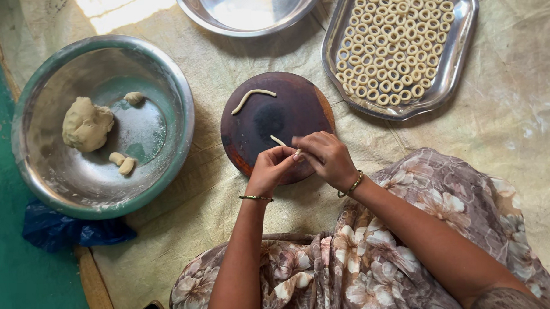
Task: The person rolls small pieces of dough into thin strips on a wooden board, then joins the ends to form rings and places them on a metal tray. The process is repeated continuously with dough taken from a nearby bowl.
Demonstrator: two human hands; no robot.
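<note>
Nearest, floral cloth (356, 267) over the lap. Above it, left hand (273, 169) and right hand (326, 157) touching, fingertips pinching a thin dough strip (278, 140) between them, over the round board (270, 121). On the board's far part, a longer dough rope (252, 96), apart from both hands. Left, a bowl (179, 108) holding a dough lump (87, 125) and small bits. Farthest, a tray (455, 63) packed with dough rings (391, 46), beside an empty-looking metal plate (246, 13).

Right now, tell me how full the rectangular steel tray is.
Mostly full: the rectangular steel tray holds packed rows of small dough rings, with only a bare strip along its right side.
</note>
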